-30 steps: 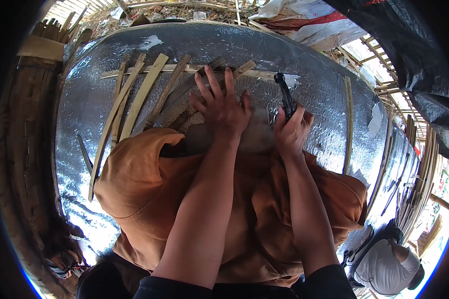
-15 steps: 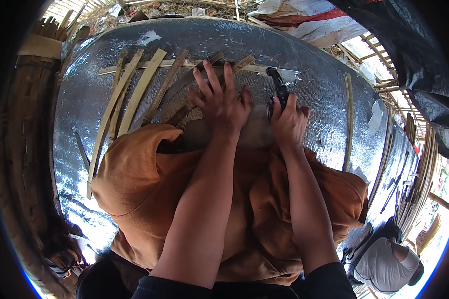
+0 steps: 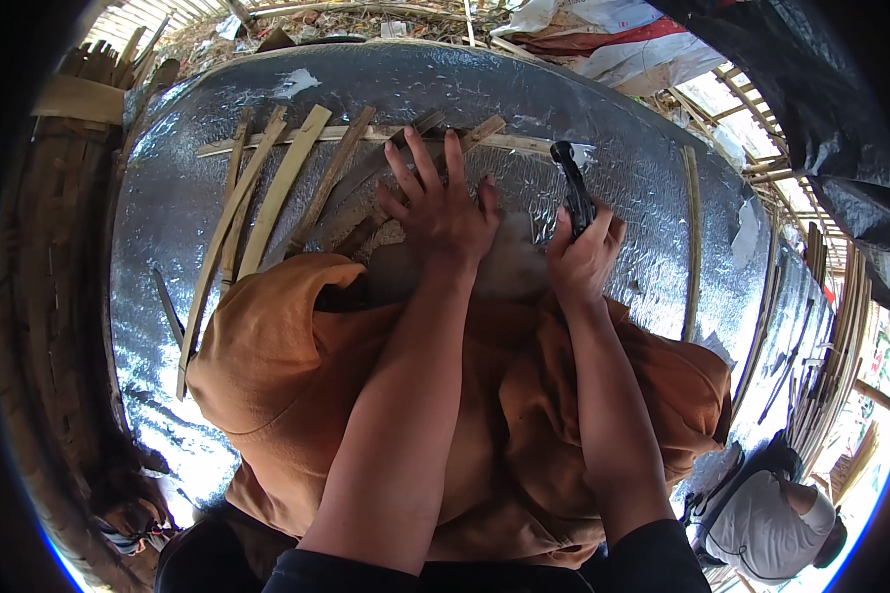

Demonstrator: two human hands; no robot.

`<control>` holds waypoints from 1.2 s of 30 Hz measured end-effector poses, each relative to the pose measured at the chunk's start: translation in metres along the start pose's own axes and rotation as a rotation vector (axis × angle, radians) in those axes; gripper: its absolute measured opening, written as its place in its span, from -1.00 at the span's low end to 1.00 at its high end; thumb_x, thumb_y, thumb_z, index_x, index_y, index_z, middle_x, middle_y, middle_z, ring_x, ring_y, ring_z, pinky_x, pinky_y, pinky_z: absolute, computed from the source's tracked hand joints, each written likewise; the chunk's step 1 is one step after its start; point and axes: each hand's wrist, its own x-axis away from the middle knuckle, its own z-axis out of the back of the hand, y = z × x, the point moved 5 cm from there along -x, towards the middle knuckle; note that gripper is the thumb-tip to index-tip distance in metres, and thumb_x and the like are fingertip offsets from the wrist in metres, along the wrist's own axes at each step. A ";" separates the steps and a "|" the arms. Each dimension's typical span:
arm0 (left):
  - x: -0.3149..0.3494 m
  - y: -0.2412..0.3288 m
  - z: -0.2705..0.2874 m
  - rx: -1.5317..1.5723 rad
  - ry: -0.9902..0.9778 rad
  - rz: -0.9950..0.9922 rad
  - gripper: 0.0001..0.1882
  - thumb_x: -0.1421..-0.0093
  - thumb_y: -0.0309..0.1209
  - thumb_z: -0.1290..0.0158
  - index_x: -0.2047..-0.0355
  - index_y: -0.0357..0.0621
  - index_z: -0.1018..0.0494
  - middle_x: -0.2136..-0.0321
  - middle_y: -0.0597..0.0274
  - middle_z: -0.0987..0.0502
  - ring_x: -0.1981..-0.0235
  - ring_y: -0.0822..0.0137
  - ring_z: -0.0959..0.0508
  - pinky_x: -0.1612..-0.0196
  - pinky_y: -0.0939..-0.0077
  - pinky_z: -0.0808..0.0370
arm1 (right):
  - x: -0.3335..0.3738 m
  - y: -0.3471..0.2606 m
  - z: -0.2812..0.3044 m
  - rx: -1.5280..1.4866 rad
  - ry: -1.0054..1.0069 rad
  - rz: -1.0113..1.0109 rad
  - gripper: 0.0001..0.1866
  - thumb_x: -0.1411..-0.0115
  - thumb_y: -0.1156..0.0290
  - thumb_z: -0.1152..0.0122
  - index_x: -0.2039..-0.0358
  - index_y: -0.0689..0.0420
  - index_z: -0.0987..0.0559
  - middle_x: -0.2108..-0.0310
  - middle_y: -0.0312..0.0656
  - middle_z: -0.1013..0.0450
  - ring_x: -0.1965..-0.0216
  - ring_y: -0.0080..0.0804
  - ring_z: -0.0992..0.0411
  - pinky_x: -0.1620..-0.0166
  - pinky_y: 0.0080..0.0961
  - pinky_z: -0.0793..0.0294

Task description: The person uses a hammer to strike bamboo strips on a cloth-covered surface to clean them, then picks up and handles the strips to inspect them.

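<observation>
Fingers spread, my left hand [image 3: 443, 219] lies over the near ends of some dark bamboo strips on a silvery foil sheet [image 3: 623, 163]. A long pale strip [image 3: 524, 144] runs crosswise just beyond its fingertips. My right hand [image 3: 585, 259] is closed around a slim black hand tool [image 3: 576, 188]. The tool points away from me, its far end near the right end of the crosswise strip; its exact kind does not show. To the left of my left hand, several bamboo strips [image 3: 285, 188] lie slantwise across the crosswise one. Brown-orange cloth [image 3: 267, 341] covers my lap under both forearms.
One more bamboo strip [image 3: 692, 237] lies on the foil at the right. Bamboo poles [image 3: 54, 267] stand along the left side. Black plastic sheeting [image 3: 801, 89] hangs at the upper right. A person in a grey shirt [image 3: 761, 519] sits at the lower right.
My right hand has moved slightly right with the black tool, whose far end has swung right, away from the crosswise strip. The left hand stays nearly in place.
</observation>
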 end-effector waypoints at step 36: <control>0.001 0.000 0.000 0.013 0.042 -0.027 -0.24 -0.30 0.07 0.02 -0.43 0.10 -0.16 -0.48 -0.21 0.08 -0.48 -0.29 0.12 -0.30 -0.42 -0.03 | -0.006 -0.003 0.009 -0.044 0.231 0.109 -0.67 -0.31 0.23 -0.25 0.17 0.26 -0.45 0.66 -0.08 -0.51 0.59 0.02 -0.50 0.21 -0.19 -0.40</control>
